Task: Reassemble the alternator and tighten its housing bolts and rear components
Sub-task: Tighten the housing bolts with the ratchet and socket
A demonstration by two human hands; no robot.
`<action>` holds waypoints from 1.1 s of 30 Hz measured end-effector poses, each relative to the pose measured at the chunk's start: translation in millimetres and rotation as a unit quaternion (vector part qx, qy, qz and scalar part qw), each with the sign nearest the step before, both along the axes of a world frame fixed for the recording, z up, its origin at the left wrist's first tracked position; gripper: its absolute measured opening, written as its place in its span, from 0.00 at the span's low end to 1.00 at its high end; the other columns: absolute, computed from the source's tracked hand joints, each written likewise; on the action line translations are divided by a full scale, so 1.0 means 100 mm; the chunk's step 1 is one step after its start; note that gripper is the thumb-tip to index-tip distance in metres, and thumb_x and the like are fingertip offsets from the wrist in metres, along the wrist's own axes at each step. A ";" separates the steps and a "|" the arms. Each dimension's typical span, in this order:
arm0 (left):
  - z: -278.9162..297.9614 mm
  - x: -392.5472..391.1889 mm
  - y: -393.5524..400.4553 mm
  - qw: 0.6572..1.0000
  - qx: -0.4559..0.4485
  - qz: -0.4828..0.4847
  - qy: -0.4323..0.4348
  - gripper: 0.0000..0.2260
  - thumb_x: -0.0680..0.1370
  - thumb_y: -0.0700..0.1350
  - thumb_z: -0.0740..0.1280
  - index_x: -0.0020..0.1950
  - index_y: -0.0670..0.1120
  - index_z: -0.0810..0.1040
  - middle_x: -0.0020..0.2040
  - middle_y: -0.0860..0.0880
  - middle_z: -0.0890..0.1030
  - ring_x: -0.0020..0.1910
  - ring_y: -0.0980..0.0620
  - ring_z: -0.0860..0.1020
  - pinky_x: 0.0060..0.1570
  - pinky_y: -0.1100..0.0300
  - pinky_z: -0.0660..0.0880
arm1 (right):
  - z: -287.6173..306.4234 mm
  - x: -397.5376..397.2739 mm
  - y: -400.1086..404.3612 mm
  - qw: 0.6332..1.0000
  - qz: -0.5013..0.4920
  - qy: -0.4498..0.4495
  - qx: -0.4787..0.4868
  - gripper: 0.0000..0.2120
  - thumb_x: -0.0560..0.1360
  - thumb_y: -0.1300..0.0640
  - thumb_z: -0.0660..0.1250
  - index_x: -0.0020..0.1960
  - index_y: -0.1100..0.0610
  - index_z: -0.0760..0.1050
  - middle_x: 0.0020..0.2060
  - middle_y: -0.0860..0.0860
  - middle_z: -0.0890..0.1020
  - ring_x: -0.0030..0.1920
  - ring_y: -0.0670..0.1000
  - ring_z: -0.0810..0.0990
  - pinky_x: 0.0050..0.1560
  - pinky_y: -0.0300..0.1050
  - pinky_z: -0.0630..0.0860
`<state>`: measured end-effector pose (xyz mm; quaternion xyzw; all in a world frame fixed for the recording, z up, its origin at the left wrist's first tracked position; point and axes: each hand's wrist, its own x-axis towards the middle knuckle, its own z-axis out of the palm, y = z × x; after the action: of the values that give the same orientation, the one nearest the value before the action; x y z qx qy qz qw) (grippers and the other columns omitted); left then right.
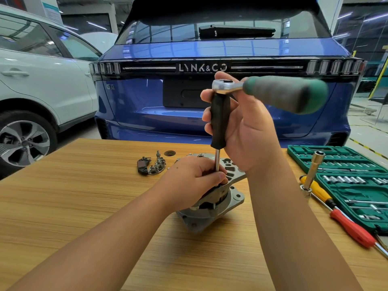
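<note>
"LYNK&CO" reads in raised silver letters across the tailgate of the blue car (220,97) behind the raised right hand; a small badge on its left flank is too blurred to read. A white car (37,80) stands far left of both hands.

The table (84,196) is wood-grain laminate, pale tan with fine horizontal streaks. On it, under the left hand, sits the alternator (212,206): cast grey metal, round-bodied, with slotted vents in its top plate and flat bolt ears at its base.

The left hand (195,181) rests on top of the alternator, fingers curled closed around the lower end of a thin steel shaft where it meets the housing. That shaft belongs to a driver (219,120) with a matte black cylindrical grip, standing upright. The right hand (241,131) is clasped around this black grip, well above the left hand. Seated on the grip's top is a ratchet (273,91), its polished chrome head at the fingertips and its thick green-and-dark handle jutting right, blurred.

Beyond the left hand lie loose parts (151,164), dark plastic and small metal pieces, and a small round dark disc just past them.

To the right of the right forearm lies a green plastic socket case (346,185), open, rows of chrome sockets in moulded slots. Between the case and the forearm lie a yellow-and-red handled screwdriver (336,208) and an upright chrome deep socket (313,171).
</note>
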<state>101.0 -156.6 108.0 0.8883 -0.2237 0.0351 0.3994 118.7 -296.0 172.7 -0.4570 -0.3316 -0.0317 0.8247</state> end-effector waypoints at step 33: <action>0.00 0.01 0.03 1.000 0.001 -0.020 0.004 0.07 0.81 0.54 0.67 0.47 0.66 0.81 0.48 0.70 0.79 0.50 0.69 0.76 0.46 0.65 0.76 | 0.15 -0.13 -0.19 0.982 0.121 0.140 0.034 0.17 0.71 0.55 0.68 0.58 0.58 0.76 0.44 0.50 0.78 0.37 0.47 0.73 0.45 0.43 0.66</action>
<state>101.9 -153.2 107.6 0.8844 -0.2394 0.0230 0.4000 105.3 -314.8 188.0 -0.3849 -0.2640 0.1210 0.8761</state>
